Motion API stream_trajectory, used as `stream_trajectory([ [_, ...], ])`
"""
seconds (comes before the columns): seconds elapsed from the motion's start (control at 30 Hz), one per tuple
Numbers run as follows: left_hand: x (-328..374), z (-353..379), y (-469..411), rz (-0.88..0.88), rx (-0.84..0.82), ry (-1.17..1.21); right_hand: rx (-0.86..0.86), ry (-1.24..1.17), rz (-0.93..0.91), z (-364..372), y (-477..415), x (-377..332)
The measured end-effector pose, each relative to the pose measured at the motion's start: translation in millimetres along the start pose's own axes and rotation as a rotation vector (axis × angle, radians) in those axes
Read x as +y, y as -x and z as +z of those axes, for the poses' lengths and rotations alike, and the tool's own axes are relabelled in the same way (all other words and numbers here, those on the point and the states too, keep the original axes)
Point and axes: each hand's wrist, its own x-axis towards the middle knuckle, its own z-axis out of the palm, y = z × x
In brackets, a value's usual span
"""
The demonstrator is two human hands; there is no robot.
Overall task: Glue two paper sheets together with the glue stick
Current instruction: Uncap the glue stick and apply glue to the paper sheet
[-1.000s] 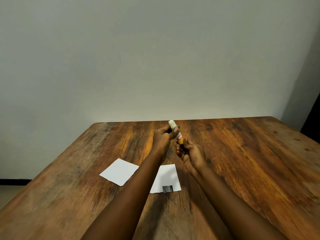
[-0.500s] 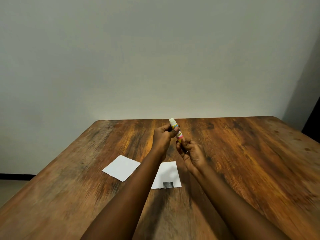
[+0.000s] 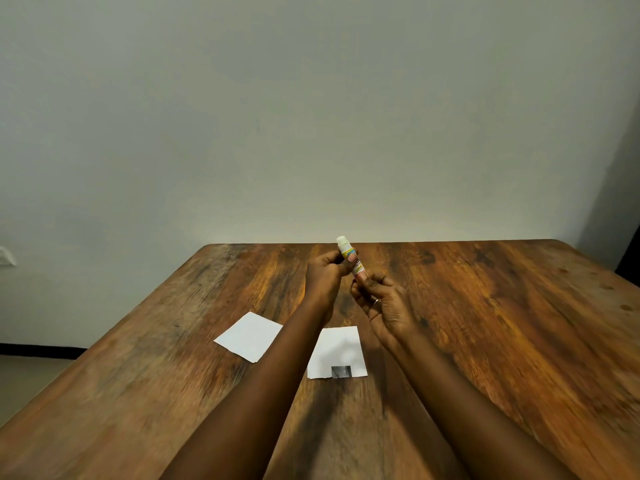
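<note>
Over the tabletop (image 3: 485,323) middle, left hand (image 3: 323,277) fingers grip the tilted glue stick (image 3: 350,258) near its top, right hand (image 3: 386,308) fingers pinch its base; left paper sheet (image 3: 249,336) and right paper sheet (image 3: 337,349) lie apart below.

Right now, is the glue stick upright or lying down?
Held up: the glue stick stands nearly upright, left hand gripping its middle, right hand pinching its bottom.

A glue stick (image 3: 350,256) raised over two white sheets.
Colourfully labelled, it tilts white end up at frame centre. The left sheet (image 3: 248,336) and right sheet (image 3: 341,348) lie flat, apart, on the surface (image 3: 485,323) below; the right has a grey square at its near edge.
</note>
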Motion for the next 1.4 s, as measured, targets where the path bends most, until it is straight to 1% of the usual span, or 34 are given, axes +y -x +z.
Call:
stream_trajectory([
  [0.07,-3,-1,-3,-0.009,0.003,-0.015,0.020,0.052,0.010,-2,-4,3],
  [0.17,-12,-3,-11,-0.012,-0.010,-0.027,0.037,0.038,0.060,-7,-12,7],
  [0.33,-24,-8,-16,-0.040,-0.019,-0.026,-0.001,0.023,0.226,-12,-21,14],
  [0.43,-30,-12,-20,-0.045,-0.033,-0.029,-0.040,-0.083,0.244,-16,-22,18],
  [0.53,-35,-15,-23,-0.063,-0.096,-0.023,-0.050,-0.192,0.228,-19,-24,22],
  [0.7,-49,-17,-19,-0.116,-0.211,0.060,-0.012,-0.320,0.240,-19,-26,25],
  [0.77,-55,-23,-18,-0.129,-0.267,0.030,0.021,-0.345,0.233,-21,-27,25],
  [0.83,-62,-32,-18,-0.121,-0.270,-0.094,0.069,-0.334,0.229,-25,-29,24],
  [0.93,-77,-53,-20,-0.102,-0.161,-0.386,0.163,-0.240,0.231,-34,-31,28],
  [0.97,-83,-61,-20,-0.099,-0.156,-0.496,0.186,-0.211,0.232,-37,-32,30],
  [1.07,-103,-83,-17,-0.023,-0.217,-0.952,0.231,-0.175,0.242,-42,-34,37],
  [1.13,-115,-94,-13,0.020,-0.231,-1.154,0.245,-0.149,0.255,-42,-37,42],
  [1.3,-131,-109,-10,0.076,-0.229,-1.311,0.245,-0.091,0.230,-44,-46,59],
  [1.4,-138,-112,-9,0.083,-0.216,-1.337,0.238,0.009,0.214,-44,-52,70],
])
